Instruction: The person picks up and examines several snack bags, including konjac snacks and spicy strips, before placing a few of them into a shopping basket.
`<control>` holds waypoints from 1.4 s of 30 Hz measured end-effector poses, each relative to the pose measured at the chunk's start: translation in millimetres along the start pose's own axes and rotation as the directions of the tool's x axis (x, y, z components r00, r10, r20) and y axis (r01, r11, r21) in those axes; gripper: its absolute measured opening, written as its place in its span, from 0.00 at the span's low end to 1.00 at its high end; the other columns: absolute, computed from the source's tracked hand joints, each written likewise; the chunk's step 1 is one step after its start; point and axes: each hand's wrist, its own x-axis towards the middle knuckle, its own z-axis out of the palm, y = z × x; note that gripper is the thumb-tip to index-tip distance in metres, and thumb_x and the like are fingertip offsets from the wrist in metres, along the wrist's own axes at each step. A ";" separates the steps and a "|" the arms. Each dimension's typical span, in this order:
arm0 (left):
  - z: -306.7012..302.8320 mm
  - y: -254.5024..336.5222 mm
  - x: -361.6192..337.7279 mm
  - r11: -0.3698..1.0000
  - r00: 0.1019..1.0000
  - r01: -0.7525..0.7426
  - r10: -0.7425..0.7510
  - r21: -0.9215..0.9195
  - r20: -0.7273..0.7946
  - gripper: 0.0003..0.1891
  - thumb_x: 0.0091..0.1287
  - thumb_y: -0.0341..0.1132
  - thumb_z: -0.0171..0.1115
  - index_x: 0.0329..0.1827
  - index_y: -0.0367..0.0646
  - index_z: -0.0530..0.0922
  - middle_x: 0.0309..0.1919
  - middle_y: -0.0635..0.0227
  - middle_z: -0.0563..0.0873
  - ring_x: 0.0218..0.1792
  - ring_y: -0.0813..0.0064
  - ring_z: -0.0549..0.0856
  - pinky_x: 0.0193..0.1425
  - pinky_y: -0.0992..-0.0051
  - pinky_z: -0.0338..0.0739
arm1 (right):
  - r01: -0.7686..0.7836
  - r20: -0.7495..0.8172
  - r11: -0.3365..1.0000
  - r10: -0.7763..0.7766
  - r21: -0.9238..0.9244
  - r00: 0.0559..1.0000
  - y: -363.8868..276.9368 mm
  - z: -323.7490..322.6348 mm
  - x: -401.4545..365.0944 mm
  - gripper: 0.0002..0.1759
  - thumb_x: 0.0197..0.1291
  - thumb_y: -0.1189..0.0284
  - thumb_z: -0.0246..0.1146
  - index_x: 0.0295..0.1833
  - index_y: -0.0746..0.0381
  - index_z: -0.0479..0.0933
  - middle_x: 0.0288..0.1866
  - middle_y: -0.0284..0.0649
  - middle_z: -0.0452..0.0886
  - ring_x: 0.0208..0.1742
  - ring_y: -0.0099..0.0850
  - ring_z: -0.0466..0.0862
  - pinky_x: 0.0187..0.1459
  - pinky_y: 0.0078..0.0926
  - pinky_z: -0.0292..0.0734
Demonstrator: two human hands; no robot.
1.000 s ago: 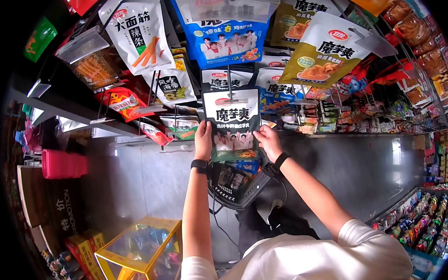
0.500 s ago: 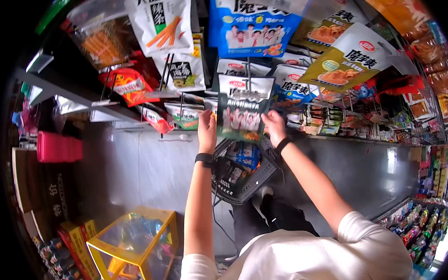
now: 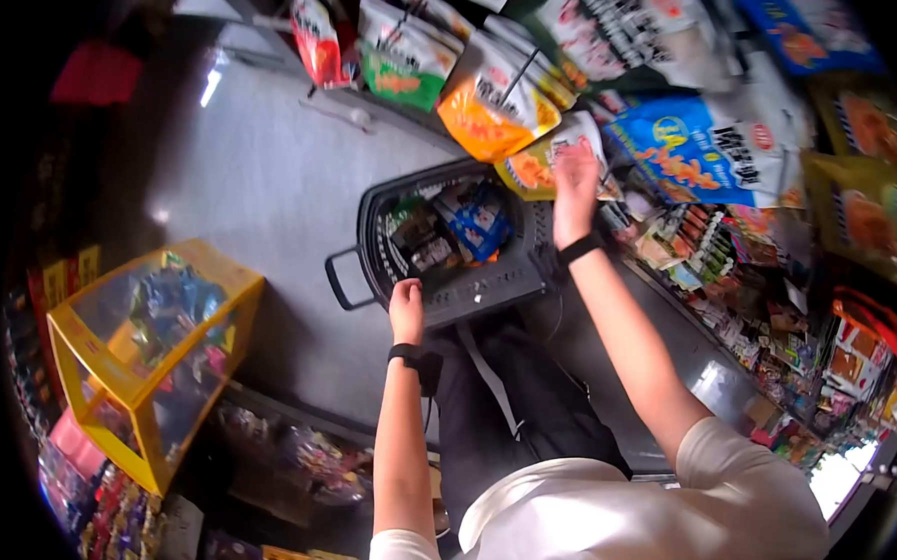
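My left hand (image 3: 406, 310) is at the near rim of a black shopping basket (image 3: 484, 300), its fingers curled; I cannot tell what, if anything, is in them. Inside the basket lie dark snack packets (image 3: 425, 243) and blue snack packets (image 3: 478, 229). My right hand (image 3: 577, 196) is raised beyond the basket's right side, fingers apart and holding nothing. It overlaps a yellow and white snack bag (image 3: 530, 173) on the rack. Just beyond hangs an orange and white snack bag (image 3: 491, 108), with a blue and white snack bag (image 3: 678, 150) to the right.
Snack bags hang on metal hooks along the rack, among them a green and white bag (image 3: 409, 66) and a red bag (image 3: 318, 40). A yellow-framed clear bin (image 3: 152, 368) stands at left on the grey floor (image 3: 264, 178). Shelves of small packets run along the right.
The dark packet that both hands held has left them. My left hand moved down to the basket rim; my right stays raised near the rack. The view has turned, bringing the basket closer.
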 end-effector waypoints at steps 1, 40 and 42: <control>7.6 -22.3 -6.4 0.999 0.999 0.049 -0.049 -0.012 0.010 0.09 0.65 0.31 0.50 0.41 0.38 0.77 0.35 0.62 0.82 0.38 0.70 0.81 0.46 0.74 0.73 | -0.197 0.242 0.978 0.175 0.071 0.954 12.9 1.4 -28.5 0.12 0.61 0.73 0.58 0.49 0.63 0.67 0.43 0.37 0.78 0.40 0.23 0.77 0.41 0.19 0.72; -38.0 238.4 -30.7 0.744 0.948 -0.224 0.317 -0.629 0.038 0.11 0.62 0.28 0.59 0.47 0.37 0.74 0.42 0.69 0.80 0.45 0.80 0.77 0.53 0.77 0.68 | -0.143 0.507 0.987 0.159 -0.071 0.847 -119.7 -38.9 -73.6 0.10 0.50 0.73 0.69 0.34 0.63 0.74 0.30 0.34 0.80 0.33 0.21 0.79 0.37 0.21 0.75; -33.4 282.5 -35.0 0.807 0.915 -0.248 0.377 -0.537 0.145 0.05 0.62 0.27 0.59 0.39 0.38 0.75 0.35 0.72 0.81 0.39 0.82 0.78 0.46 0.80 0.70 | -0.228 0.430 0.962 0.143 0.153 0.891 -143.7 -54.4 -64.0 0.16 0.50 0.76 0.69 0.43 0.63 0.71 0.40 0.35 0.79 0.43 0.23 0.78 0.46 0.22 0.73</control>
